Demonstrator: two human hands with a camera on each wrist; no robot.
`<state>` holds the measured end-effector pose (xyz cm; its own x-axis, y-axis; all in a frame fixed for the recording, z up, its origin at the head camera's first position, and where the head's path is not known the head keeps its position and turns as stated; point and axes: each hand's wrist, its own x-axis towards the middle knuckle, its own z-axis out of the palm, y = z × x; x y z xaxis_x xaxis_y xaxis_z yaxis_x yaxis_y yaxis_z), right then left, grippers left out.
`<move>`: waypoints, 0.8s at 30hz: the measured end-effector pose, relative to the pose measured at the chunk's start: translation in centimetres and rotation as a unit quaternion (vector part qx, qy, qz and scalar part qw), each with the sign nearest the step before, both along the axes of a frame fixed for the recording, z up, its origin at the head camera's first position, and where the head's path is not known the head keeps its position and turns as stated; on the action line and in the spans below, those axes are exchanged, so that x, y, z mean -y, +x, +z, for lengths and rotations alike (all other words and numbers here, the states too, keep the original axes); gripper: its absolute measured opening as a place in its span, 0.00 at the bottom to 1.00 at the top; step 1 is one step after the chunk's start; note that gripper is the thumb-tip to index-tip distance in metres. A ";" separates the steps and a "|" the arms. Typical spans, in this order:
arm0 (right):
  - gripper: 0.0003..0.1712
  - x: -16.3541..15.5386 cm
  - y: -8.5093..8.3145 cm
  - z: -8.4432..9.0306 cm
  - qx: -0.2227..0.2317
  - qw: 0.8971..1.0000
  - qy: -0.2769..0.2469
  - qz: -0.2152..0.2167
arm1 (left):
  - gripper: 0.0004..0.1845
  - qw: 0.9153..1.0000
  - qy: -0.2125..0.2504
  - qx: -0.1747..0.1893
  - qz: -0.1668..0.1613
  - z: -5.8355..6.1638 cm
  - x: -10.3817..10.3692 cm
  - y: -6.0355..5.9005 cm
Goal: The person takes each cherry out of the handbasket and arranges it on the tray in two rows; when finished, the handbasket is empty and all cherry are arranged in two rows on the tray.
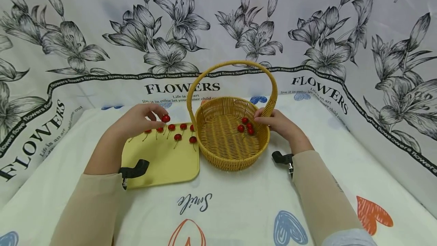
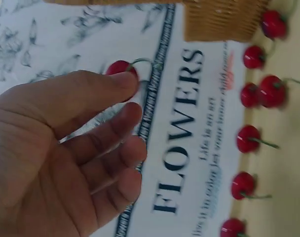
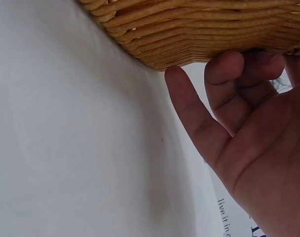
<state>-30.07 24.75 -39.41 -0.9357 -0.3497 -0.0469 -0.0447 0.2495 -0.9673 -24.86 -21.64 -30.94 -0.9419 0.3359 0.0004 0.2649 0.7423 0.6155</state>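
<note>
Above the back of a yellow tray [image 1: 164, 162], my left hand [image 1: 136, 120] pinches a red cherry [image 2: 121, 74] by thumb and forefinger. The cherry's green stem sticks out past the thumb tip, and the other fingers curve loosely. Several stemmed cherries [image 1: 178, 137] lie on the tray, mostly along its far edge. To the tray's right stands a woven yellow basket [image 1: 227, 162] with a tall arched handle. Inside it, several cherries [image 1: 250, 131] sit together at the right. My right hand [image 1: 281, 123] grips the basket's right rim at the handle's foot, fingers under the weave outside.
A white cloth [image 1: 239, 204] printed with hearts and lettering covers the table. Behind and at the sides hangs a flower-printed curtain [image 1: 218, 29]. The basket handle [image 1: 235, 63] arches high over the basket's opening. Black wrist mounts [image 1: 136, 169] stick out by both sleeves.
</note>
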 end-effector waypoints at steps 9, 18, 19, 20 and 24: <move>0.20 0.0 -0.2 -0.1 0.004 1.000 0.003 -0.003 | 0.14 0.994 -0.013 0.102 -0.043 -4.7 2.2 -2.3; 0.20 0.1 -0.3 -0.1 0.006 1.000 0.007 -0.004 | 0.17 0.991 -0.040 0.123 -0.044 -6.6 2.2 -3.0; 0.19 0.1 -0.3 -0.1 0.006 1.000 0.007 -0.005 | 0.17 0.991 -0.039 0.122 -0.044 -6.6 2.1 -3.0; 0.19 0.1 -0.3 -0.1 0.007 1.000 0.008 -0.005 | 0.17 0.991 -0.037 0.120 -0.045 -6.7 2.0 -3.0; 0.20 0.1 -0.3 -0.1 0.006 1.000 0.009 -0.007 | 0.17 0.992 -0.030 0.112 -0.048 -6.8 1.9 -3.0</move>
